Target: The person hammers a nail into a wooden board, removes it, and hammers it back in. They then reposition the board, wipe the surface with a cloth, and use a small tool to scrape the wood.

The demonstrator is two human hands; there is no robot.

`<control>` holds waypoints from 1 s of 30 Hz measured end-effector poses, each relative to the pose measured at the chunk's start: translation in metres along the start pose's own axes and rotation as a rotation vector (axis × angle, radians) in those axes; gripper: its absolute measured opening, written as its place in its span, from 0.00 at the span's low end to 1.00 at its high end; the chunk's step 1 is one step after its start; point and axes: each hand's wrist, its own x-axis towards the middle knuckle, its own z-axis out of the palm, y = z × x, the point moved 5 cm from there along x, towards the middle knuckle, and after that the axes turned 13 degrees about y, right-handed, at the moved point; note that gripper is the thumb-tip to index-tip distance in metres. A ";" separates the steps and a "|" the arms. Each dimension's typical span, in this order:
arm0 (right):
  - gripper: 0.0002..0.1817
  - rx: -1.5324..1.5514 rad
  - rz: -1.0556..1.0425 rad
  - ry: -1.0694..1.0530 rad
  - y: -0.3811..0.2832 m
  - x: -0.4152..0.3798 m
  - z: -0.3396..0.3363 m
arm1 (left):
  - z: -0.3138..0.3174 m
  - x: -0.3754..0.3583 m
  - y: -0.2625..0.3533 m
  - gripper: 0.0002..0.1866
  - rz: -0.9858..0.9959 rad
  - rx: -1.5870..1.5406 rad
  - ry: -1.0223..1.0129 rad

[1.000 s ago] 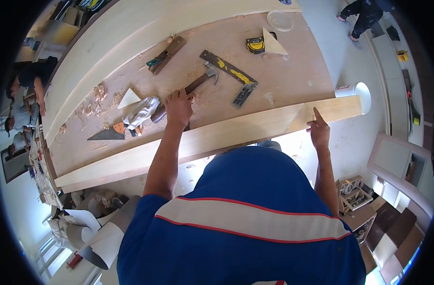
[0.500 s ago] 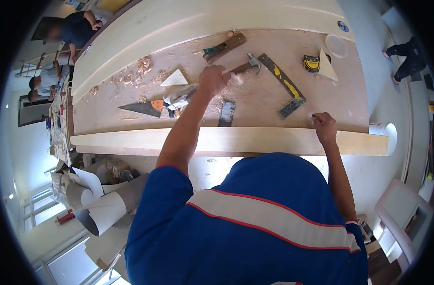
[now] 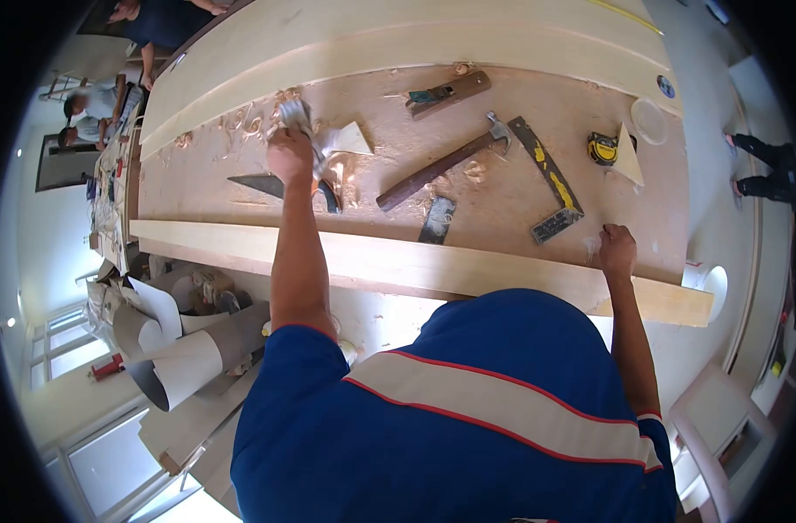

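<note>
Reaching far and left across the bench, my left hand (image 3: 291,155) had its fingers closed around a crumpled rag (image 3: 304,122), while my right hand (image 3: 616,251), fingers curled, pressed the long plank (image 3: 389,261) running left-right along the near edge

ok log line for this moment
left hand: grips cloth | right hand: on plank | hammer: lying free

Workbench (image 3: 642,209): bare surface lies open between the framing square (image 3: 550,183) and the right hand (image 3: 617,248), and left of the saw blade (image 3: 263,185). Centre is obstructed by the hammer (image 3: 441,166), lying diagonally, with a dark flat piece (image 3: 437,220) just below it. The left hand (image 3: 291,152) and its rag (image 3: 315,131) sit among shavings. The long plank (image 3: 398,261) bars the near edge.
</note>
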 end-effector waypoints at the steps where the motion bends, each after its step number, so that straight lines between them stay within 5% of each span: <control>1: 0.10 -0.013 0.003 0.002 0.000 0.001 0.001 | -0.012 0.011 0.006 0.13 0.037 -0.006 0.082; 4: 0.10 -0.001 -0.003 0.011 0.002 0.003 0.005 | -0.021 0.024 0.013 0.15 0.171 -0.016 0.289; 9: 0.12 -0.012 0.071 -0.058 -0.003 -0.003 0.006 | -0.008 -0.067 0.060 0.16 0.402 0.131 0.228; 11: 0.12 0.003 0.073 -0.053 -0.004 -0.005 0.001 | -0.005 -0.119 0.096 0.16 0.337 -0.105 -0.271; 13: 0.13 0.028 0.060 -0.044 -0.005 -0.007 0.000 | 0.020 -0.175 0.110 0.18 0.505 -0.314 -0.570; 16: 0.15 0.036 0.056 -0.048 0.002 -0.011 0.001 | 0.006 -0.202 0.128 0.16 0.446 -0.423 -0.390; 19: 0.16 0.055 0.093 -0.053 0.007 -0.015 -0.005 | 0.023 -0.196 0.121 0.16 0.425 -0.316 -0.589; 22: 0.16 0.081 0.107 -0.011 0.009 -0.020 -0.010 | 0.053 -0.166 0.079 0.21 -0.128 -0.422 -0.596; 23: 0.16 0.090 0.098 0.016 0.011 -0.023 -0.012 | 0.081 -0.151 0.050 0.25 -0.161 -0.308 -0.555; 24: 0.15 0.099 0.089 0.043 0.014 -0.025 -0.013 | 0.072 -0.126 0.044 0.32 -0.155 -0.061 -0.676; 25: 0.15 0.108 0.080 0.072 0.015 -0.027 -0.014 | 0.059 -0.114 0.044 0.39 -0.030 0.072 -0.323; 27: 0.15 0.135 0.089 0.119 0.020 -0.033 -0.013 | 0.046 -0.100 0.044 0.42 0.106 0.153 -0.106; 30: 0.13 0.147 0.091 0.145 0.020 -0.043 -0.019 | 0.031 -0.114 0.084 0.41 0.149 -0.172 -0.573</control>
